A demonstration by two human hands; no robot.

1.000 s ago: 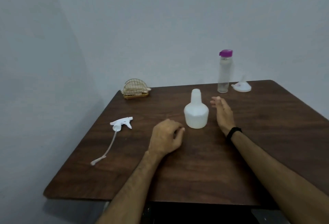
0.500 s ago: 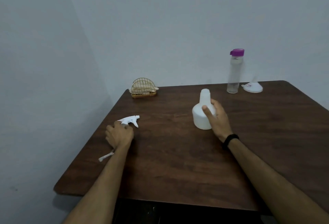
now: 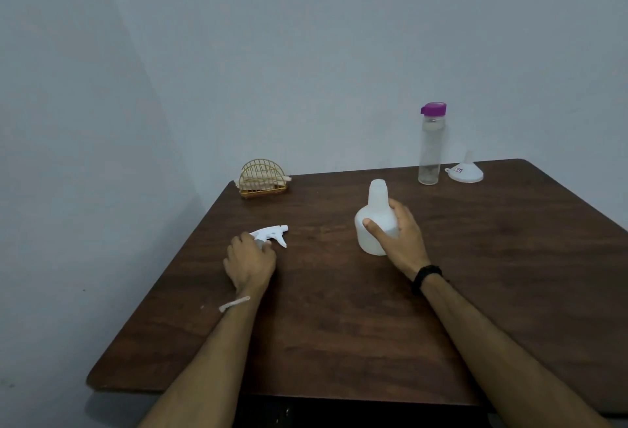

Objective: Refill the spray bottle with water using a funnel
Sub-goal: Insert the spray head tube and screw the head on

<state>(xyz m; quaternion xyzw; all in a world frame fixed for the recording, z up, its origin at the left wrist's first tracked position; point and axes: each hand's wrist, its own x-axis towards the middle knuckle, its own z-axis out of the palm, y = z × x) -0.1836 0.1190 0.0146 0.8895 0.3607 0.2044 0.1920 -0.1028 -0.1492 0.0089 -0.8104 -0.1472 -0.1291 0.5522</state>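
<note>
A white spray bottle (image 3: 375, 220) without its top stands upright mid-table on the dark wooden table (image 3: 339, 325). My right hand (image 3: 399, 237) grips its body from the right, thumb across the front. The white trigger spray head (image 3: 273, 233) lies on the table to the left, its dip tube running back under my wrist. My left hand (image 3: 249, 263) is curled over the head's collar and grips it. A clear water bottle (image 3: 431, 145) with a purple cap stands at the back right, and a white funnel (image 3: 465, 171) sits upside down beside it.
A gold wire holder (image 3: 263, 179) with some paper in it stands at the table's back left corner. Grey walls close in behind and on the left. The table's left and near edges are in view.
My left hand reached left from mid-table onto the spray head and closed on it. My right hand moved onto the bottle and wrapped around it.
</note>
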